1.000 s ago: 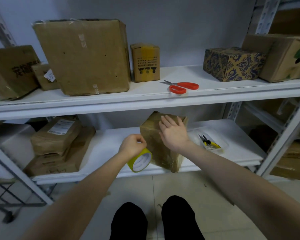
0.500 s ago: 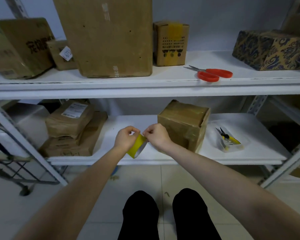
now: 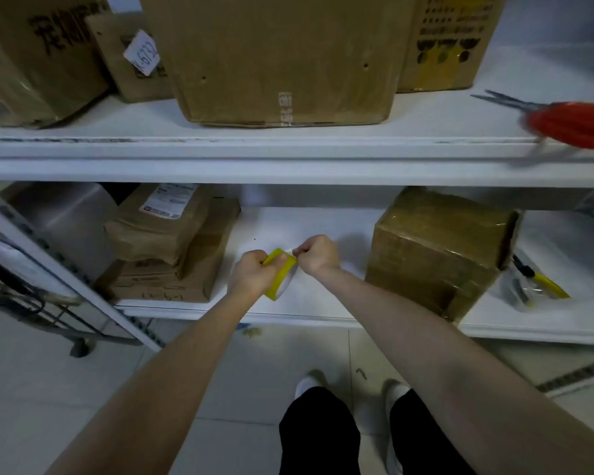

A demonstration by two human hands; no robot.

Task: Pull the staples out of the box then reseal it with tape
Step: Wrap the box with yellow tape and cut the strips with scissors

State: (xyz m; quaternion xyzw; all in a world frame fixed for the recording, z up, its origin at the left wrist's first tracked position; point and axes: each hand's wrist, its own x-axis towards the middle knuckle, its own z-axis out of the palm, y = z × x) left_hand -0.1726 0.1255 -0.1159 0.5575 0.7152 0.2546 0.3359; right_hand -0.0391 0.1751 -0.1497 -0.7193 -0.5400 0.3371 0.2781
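Left hand [image 3: 251,274] clenched around yellow tape roll [image 3: 279,275], right hand [image 3: 315,253] pinching its loose end, taped box [image 3: 438,250] just right on lower shelf [image 3: 323,310]

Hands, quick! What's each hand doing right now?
Left hand: closed around the yellow tape roll.
Right hand: closed, pinching the tape's loose end.
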